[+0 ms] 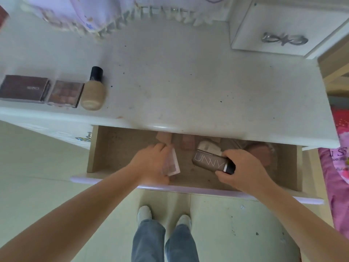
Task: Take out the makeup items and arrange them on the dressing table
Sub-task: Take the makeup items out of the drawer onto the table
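Note:
Both hands are inside the open drawer (98, 148) under the white dressing table (179, 82). My left hand (151, 163) holds a small clear palette (172, 164) with pinkish shades. My right hand (243, 167) grips a dark brown tube (209, 161) with a black cap and white lettering. Deeper in the drawer lie a beige item (164, 138), a pink palette (188, 143), a white compact (208, 148) and a pink puff (260, 150). On the table's left stand a dark brown palette (24, 88), a clear eyeshadow palette (65, 93) and a foundation bottle (94, 91).
A small white drawer box with a silver handle (285, 38) sits at the table's back right. A frilled cloth (113, 19) hangs over the table's back. Pink bedding (338, 167) lies to the right. My legs and shoes (164, 218) stand below the drawer's lilac front edge.

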{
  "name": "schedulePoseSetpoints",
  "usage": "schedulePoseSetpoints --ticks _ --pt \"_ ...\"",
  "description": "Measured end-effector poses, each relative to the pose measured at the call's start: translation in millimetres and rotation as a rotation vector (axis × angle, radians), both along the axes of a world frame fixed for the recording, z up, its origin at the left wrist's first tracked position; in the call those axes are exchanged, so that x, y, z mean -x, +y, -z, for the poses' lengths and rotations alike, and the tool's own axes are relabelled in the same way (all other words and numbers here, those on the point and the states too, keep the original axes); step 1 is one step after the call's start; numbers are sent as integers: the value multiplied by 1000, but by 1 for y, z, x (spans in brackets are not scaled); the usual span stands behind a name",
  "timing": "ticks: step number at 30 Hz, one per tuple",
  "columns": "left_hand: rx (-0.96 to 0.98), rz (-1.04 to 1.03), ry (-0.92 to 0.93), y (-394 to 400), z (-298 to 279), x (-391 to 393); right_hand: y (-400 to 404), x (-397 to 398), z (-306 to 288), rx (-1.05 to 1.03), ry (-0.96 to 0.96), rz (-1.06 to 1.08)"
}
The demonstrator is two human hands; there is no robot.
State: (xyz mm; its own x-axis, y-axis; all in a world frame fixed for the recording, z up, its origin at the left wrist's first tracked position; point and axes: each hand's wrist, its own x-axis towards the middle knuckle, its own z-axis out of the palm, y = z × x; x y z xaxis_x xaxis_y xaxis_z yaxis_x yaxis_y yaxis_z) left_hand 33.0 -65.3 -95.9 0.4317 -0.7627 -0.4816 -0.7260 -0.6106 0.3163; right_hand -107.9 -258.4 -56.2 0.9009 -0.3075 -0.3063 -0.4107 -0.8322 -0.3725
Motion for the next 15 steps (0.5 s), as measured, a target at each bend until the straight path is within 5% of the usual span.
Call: schedulePoseSetpoints --ticks 3,6,11,15 --pt "110 -27 -18 20 -42 -22 2 -28 -29 26 -186 -183" --pt "164 -44 -148 33 -78 -58 1 -70 -44 70 -171 -345" --pt "-6 45 -305 25 -93 -115 -6 -130 -48 157 -95 -448" --pt "-128 131 -324 9 -86 -143 -10 -165 -54 425 19 -594"
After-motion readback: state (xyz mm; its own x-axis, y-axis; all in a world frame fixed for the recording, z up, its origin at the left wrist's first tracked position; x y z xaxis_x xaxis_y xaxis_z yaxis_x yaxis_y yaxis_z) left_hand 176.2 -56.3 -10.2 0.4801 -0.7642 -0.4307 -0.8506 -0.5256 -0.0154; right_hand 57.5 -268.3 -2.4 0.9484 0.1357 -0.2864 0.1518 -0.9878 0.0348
